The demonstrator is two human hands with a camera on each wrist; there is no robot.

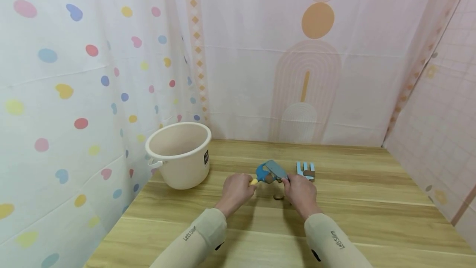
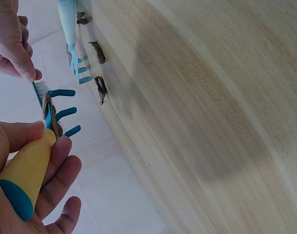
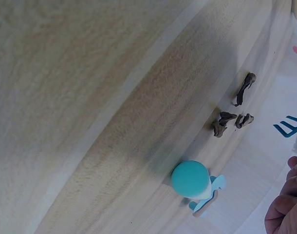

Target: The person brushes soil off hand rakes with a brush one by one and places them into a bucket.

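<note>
In the head view, my left hand (image 1: 236, 192) grips the yellow handle (image 1: 253, 182) of a small hand rake (image 1: 262, 173) with blue tines. Brown matter (image 2: 56, 127) clings to the rake's head in the left wrist view. My right hand (image 1: 300, 193) pinches a grey-blue brush (image 1: 276, 168), whose white bristles (image 2: 42, 87) lie against the rake's head. Both tools are held above the wooden table. Several dark brown, shrivelled scraps (image 3: 245, 89) lie on the table below. Beyond my right hand is a second, light blue rake (image 1: 300, 168) with a brown patch on it.
A cream bucket (image 1: 186, 175) with a side handle stands at the table's left edge. The wooden table (image 1: 357, 202) spreads out to the right and front. Patterned curtains (image 1: 241, 86) hang along the back and both sides.
</note>
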